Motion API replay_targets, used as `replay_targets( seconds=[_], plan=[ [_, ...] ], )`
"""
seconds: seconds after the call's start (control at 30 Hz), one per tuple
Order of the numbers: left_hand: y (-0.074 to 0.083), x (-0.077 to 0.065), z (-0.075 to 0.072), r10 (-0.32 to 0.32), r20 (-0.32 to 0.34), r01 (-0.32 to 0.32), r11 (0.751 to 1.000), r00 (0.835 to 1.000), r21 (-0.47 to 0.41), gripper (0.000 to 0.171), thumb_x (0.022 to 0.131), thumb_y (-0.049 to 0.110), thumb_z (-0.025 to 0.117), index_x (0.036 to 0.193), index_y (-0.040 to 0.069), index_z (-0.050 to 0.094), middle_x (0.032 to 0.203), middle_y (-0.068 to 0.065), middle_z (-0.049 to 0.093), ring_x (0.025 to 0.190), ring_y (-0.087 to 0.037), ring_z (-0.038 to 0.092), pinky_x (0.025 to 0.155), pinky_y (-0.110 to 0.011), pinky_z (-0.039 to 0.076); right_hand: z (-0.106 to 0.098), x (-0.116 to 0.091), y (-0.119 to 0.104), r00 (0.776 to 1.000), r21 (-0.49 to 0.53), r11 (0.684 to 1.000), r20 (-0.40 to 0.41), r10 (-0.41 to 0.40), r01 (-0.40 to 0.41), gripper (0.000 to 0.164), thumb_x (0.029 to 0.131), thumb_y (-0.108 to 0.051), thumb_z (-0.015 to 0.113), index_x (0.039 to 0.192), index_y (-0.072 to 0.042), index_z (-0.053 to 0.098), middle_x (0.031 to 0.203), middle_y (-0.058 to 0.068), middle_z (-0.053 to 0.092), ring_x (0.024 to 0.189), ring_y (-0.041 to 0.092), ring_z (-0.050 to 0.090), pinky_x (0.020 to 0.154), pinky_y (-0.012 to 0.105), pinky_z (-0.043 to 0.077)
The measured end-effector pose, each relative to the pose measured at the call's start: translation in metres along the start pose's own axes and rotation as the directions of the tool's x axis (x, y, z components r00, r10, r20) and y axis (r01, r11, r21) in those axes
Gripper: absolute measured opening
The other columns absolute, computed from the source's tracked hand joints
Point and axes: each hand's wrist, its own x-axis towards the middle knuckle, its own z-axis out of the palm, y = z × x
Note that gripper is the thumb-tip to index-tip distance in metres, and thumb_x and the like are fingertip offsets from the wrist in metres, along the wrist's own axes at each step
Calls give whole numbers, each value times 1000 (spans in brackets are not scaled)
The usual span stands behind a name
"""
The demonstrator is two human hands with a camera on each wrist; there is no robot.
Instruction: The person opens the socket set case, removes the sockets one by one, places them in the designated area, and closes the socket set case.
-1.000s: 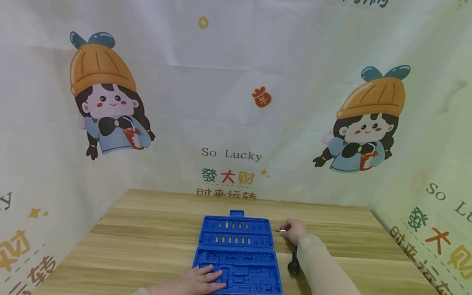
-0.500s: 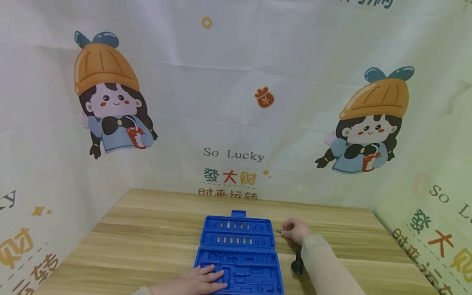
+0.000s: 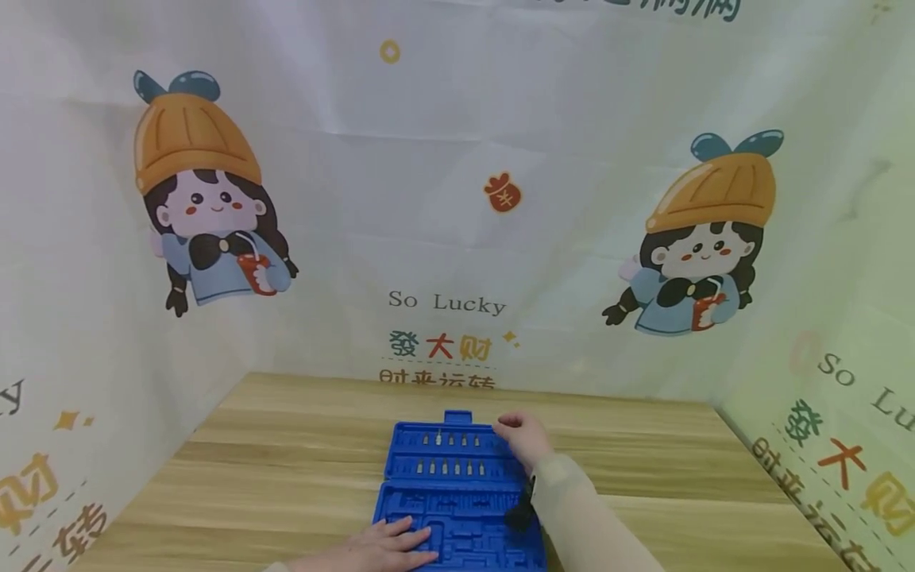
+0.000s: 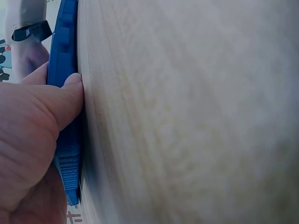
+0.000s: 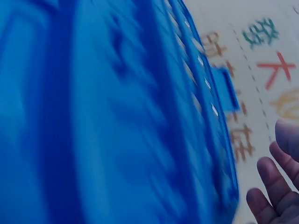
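Note:
A blue plastic tool case [image 3: 457, 516] lies unfolded on the wooden table, with two rows of small metal bits [image 3: 450, 467] standing in its far half. My left hand [image 3: 382, 546] rests on the near half, fingers straight and spread; in the left wrist view its thumb [image 4: 70, 95] lies against the case's side. At the far right corner of the case is my right hand [image 3: 525, 438], fingers bent together. The bit seen in it a moment ago is hidden now. In the right wrist view its fingers [image 5: 271, 175] show beside the blurred case edge.
A black wrist strap with its camera [image 3: 520, 512] hangs at my right wrist, over the case's right side. The case's latch tab [image 3: 458, 416] points to the back. Behind the table [image 3: 286, 445] hangs a printed cloth [image 3: 336, 199].
My right hand has moved left from the table beside the case to its far right corner. The bit in its fingers has gone out of sight. My left hand has stayed put.

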Motion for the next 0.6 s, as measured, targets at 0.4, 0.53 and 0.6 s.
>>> replay_targets(
  seconds=[0.4, 0.53, 0.6],
  plan=[
    [-5, 11, 2, -60, 22, 59, 996, 998, 61, 54, 98, 44, 47, 147, 22, 43, 149, -8, 41, 137, -34, 37, 101, -48, 40, 31, -1, 6, 1000, -462, 887, 1, -20, 19, 21, 88, -32, 69, 99, -16, 74, 105, 4, 68, 113, 34, 56, 102, 64, 20],
    [-8, 9, 3, -25, -5, 25, 996, 1000, 87, 53, 99, 44, 46, 147, 21, 43, 148, -9, 42, 136, -33, 38, 100, -46, 42, 30, -3, -1, 1000, -461, 887, 10, 9, -3, 18, 87, -30, 71, 97, -15, 75, 105, 4, 69, 114, 36, 54, 101, 64, 20],
    [-9, 8, 3, -7, -22, 9, 996, 1000, 91, 53, 99, 43, 45, 147, 20, 43, 148, -10, 42, 136, -33, 39, 100, -45, 43, 31, -1, -4, 999, -459, 887, -1, 45, -41, 15, 86, -30, 72, 94, -16, 74, 105, 5, 68, 114, 37, 52, 101, 63, 22]
  ],
)
